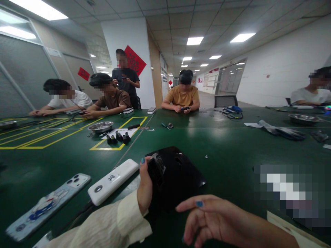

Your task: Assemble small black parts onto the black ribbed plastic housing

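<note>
My left hand (145,186) is closed around a small black blocky part (156,168) with a clear, shiny piece on its upper side. I cannot tell its exact kind. Beneath and behind it is a flat black sheet-like object (190,177) with a small slot and glossy corners. My right hand (209,215) hovers at the near side of that sheet, palm turned inward, its index finger stretched out and the others loosely bent. Nothing shows in its fingers.
Left of me lie a white power bank (113,182) with a cable and a phone in a blue case (49,206). Farther off are several black cylindrical parts (119,137), a metal bowl (100,126) and gloves (280,131). A blurred-out patch (289,193) covers the right. Several people sit around the green table (232,155).
</note>
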Tool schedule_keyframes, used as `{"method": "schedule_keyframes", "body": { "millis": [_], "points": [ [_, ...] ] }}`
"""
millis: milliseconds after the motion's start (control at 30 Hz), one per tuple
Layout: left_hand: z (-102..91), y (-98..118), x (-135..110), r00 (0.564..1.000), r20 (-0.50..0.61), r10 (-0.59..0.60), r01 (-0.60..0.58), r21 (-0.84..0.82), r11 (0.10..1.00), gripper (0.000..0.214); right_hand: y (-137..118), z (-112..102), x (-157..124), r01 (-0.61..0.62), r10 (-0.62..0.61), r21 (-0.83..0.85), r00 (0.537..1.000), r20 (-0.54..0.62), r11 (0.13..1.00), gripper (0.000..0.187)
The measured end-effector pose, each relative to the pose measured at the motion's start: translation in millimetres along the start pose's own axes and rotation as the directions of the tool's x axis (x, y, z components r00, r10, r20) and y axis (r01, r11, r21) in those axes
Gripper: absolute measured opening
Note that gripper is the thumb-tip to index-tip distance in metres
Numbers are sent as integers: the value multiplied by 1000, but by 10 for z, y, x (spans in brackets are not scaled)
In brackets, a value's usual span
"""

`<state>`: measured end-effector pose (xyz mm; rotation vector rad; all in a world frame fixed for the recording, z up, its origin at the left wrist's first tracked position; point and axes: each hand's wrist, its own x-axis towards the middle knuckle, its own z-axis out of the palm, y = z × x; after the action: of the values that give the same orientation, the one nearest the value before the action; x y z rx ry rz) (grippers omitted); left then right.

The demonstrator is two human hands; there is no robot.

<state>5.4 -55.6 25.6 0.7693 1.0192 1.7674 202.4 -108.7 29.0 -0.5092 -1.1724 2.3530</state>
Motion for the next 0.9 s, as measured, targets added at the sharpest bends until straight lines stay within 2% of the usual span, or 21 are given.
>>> {"method": "schedule_keyframes", "body": {
  "millis": [67,100,200,233,300,400,500,533,600,733,900],
  "points": [
    [-22,-50,49,999,3,37,-37,106,994,46,-57,-56,26,124,-140,-249,989,-49,961,41],
    [-39,-83,76,999,5,32,-33,140,990,49,-87,-78,47,177,-230,-405,970,-84,897,40],
    [-101,-177,136,997,79,17,-32,205,978,56,-159,-93,134,219,-496,-783,859,-128,583,47],
    [-120,-197,140,992,122,20,-48,225,973,56,-171,-81,166,209,-549,-847,828,-114,490,52],
    [-152,-207,120,976,216,26,-84,266,960,55,-174,-41,232,205,-602,-916,797,-48,344,64],
    [-170,-155,41,936,352,-15,-111,334,936,51,-138,26,333,184,-623,-977,779,78,107,74],
    [-159,-93,-28,911,411,-46,-141,414,899,54,-74,64,438,111,-634,-987,757,160,-116,79],
    [-154,-83,-39,907,419,-48,-153,433,889,54,-52,69,473,90,-638,-983,750,173,-160,81],
    [-145,-78,-43,903,427,-46,-171,455,874,56,-18,77,539,62,-655,-979,735,177,-195,83],
    [-153,-86,-35,896,442,-51,-193,488,851,57,-11,98,622,44,-695,-984,702,155,-175,75],
    [-175,-80,-58,893,445,-62,-186,491,851,55,-69,93,623,61,-682,-974,704,199,-220,72]
  ]
}}
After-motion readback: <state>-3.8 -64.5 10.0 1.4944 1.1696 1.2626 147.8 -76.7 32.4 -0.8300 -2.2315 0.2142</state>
